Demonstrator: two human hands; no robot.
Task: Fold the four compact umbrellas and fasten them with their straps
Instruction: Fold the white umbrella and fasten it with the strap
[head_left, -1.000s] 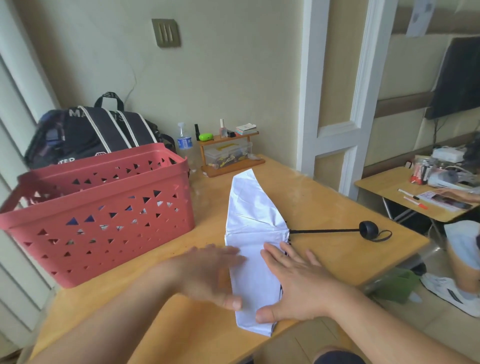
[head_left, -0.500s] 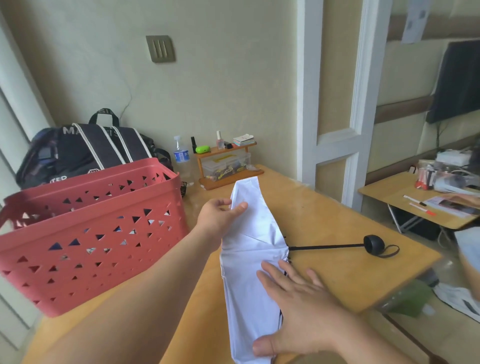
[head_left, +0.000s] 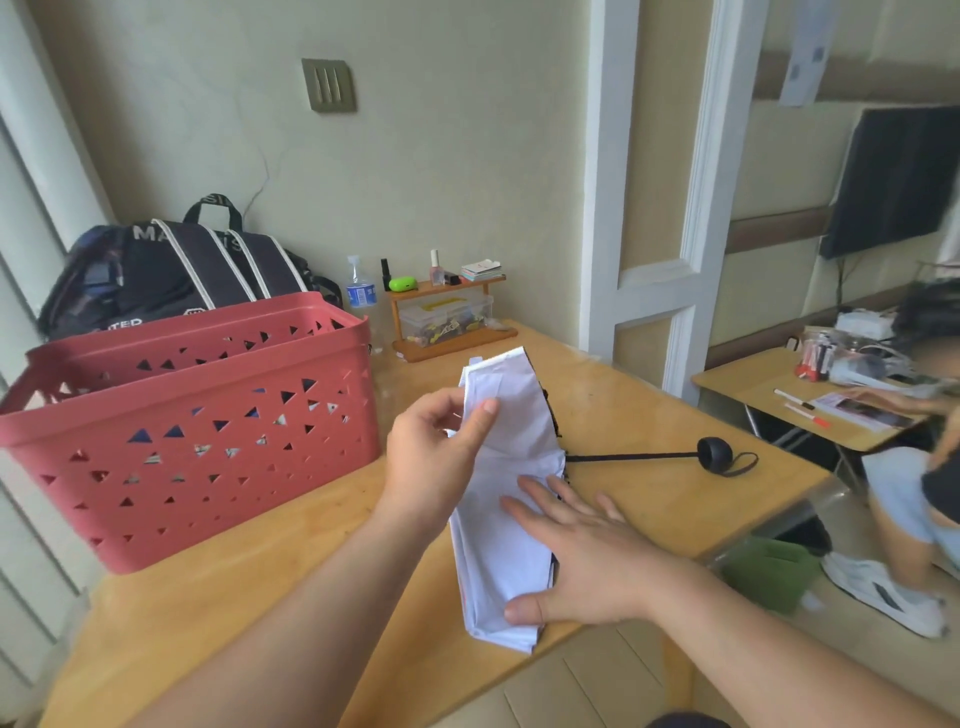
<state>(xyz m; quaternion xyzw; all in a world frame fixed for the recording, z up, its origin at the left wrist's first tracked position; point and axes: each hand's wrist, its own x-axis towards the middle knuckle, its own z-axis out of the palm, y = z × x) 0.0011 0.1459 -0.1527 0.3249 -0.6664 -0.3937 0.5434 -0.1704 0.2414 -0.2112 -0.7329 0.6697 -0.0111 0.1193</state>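
On the yellow wooden table (head_left: 649, 415), just right of the red plastic basket with triangular cut-outs (head_left: 197, 431), lies the white fabric compact umbrella (head_left: 511, 447), its canopy gathered into a long flat strip that runs from the table's near edge back toward the wall. From the strip's middle a thin black shaft (head_left: 628, 457) reaches out to the right, away from the basket, and ends in a round black handle with a wrist loop (head_left: 716, 454); nothing lies on the shaft or across the canopy but the hands. The right hand (head_left: 576, 556) lies flat on the near half of the canopy, fingers straight and spread, thumb along the fabric's lower edge, pressing it down to the table. The left hand (head_left: 441, 441), between the basket and the umbrella, pinches a fold of the far half's left edge between thumb and fingers and holds that fold lifted off the table. Through the basket's cut-outs show scraps of dark and patterned fabric, too broken up to tell what they are. Behind the basket a black bag with white stripes (head_left: 176, 270) leans at the wall, and to the right of that stand a clear water bottle with a blue label (head_left: 360, 291) and a small wooden shelf (head_left: 447, 322) holding a clear plastic box and small bottles on top. Far right of the basket, a second wooden table (head_left: 753, 400) carries pens and papers, with another person beside it.
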